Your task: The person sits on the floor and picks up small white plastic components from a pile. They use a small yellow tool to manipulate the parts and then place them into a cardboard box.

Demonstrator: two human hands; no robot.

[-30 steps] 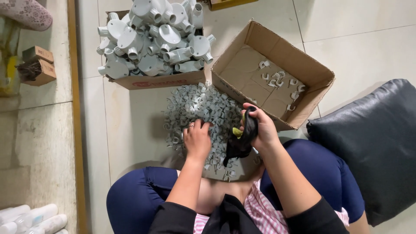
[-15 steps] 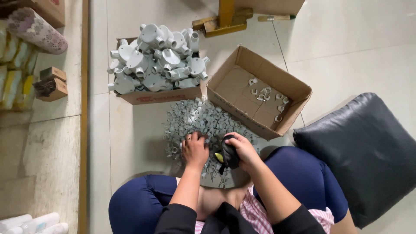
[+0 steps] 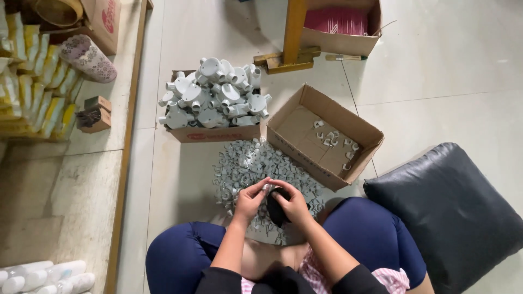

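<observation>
I sit cross-legged on a tiled floor with a heap of small grey plastic clips (image 3: 248,166) spread in front of me. My left hand (image 3: 251,198) and my right hand (image 3: 294,202) meet over the near edge of the heap. The right hand grips a dark, rounded tool (image 3: 276,209). The left hand's fingertips pinch a small grey clip against the tool's top. An open cardboard box (image 3: 305,111) at the right holds several of the same clips on its bottom.
A second cardboard box (image 3: 215,134) beyond the heap is piled with white round pipe fittings. A black cushion (image 3: 452,215) lies at my right. Farther off are a yellow wooden stand (image 3: 291,38), a brush and another box. Packages and white tubes line the left.
The view has tilted up and back, so more of the floor beyond shows. My hands have drawn closer together over the heap, the left now touching the tool.
</observation>
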